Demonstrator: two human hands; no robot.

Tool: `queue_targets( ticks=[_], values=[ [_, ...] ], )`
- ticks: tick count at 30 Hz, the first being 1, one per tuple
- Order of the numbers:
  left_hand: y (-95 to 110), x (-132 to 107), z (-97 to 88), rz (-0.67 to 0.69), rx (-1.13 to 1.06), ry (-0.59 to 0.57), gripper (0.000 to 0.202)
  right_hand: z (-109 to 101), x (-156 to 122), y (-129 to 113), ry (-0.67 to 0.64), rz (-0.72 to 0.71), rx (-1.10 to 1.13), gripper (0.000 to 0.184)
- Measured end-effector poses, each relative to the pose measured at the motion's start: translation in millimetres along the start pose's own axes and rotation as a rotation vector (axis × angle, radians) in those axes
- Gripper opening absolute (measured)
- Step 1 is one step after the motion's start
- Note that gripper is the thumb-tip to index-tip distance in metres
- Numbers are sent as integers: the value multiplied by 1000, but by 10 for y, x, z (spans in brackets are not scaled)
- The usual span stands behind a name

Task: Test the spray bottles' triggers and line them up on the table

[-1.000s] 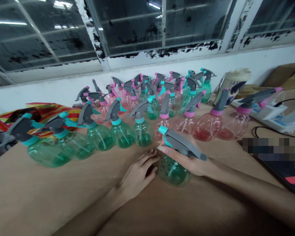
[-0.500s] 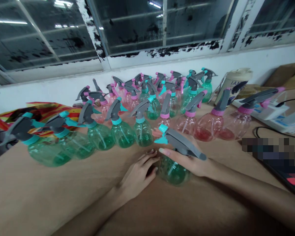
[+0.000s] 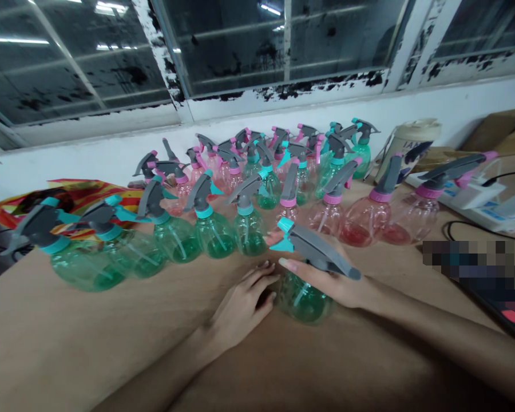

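My right hand is wrapped round the upper part of a green spray bottle, just under its grey spray head with a turquoise nozzle and trigger. The bottle stands upright on the table, and some of my fingers are hidden behind it. Just left of it my left hand rests on the tabletop, fingers loosely bent and thumb apart, holding nothing. Its fingertips come close to the bottle; whether they touch I cannot tell. Beyond my hands stands a row of green spray bottles on the left and pink spray bottles on the right.
More spray bottles crowd near the wall. A striped red and yellow bag lies at the left. On the right are a cream printed container, a white power strip with cables, and a dark, partly blurred-out object.
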State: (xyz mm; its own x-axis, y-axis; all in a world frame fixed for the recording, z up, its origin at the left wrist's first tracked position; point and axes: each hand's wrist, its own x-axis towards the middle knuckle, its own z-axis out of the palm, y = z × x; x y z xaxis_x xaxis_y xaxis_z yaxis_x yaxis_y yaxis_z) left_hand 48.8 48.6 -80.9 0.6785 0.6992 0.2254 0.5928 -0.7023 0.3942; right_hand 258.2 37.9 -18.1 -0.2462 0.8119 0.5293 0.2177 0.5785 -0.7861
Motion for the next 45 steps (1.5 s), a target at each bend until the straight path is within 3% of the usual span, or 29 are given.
queue_targets(
  ticks=[7, 15, 22, 27, 33, 39, 42, 45],
  values=[
    [16, -1, -9, 9, -32, 9, 35, 7, 9, -115, 4, 45, 13, 11],
    [120, -48, -91, -48, -174, 73, 29, 13, -11, -54, 33, 36, -23, 18],
    [194, -138, -96, 21, -109, 135, 68, 169, -36, -90, 22, 48, -23, 28],
    [277, -289, -240, 34, -105, 213, 76, 491, 35, -206, 21, 10, 19, 32],
    [207, -758, -426, -110, -61, 316, 76, 1100, 176, -417, -9, -9, 100, 38],
    [-26, -1273, -735, -271, 15, 380, 57, 1707, 412, -585, -187, -110, 94, 61],
    [-204, -1611, -941, -354, 42, 448, 60, 1900, 542, -625, -363, -143, 58, 88],
    [-437, -1966, -1178, -481, 62, 553, 55, 2065, 667, -638, -437, -88, 46, 91]
  ],
)
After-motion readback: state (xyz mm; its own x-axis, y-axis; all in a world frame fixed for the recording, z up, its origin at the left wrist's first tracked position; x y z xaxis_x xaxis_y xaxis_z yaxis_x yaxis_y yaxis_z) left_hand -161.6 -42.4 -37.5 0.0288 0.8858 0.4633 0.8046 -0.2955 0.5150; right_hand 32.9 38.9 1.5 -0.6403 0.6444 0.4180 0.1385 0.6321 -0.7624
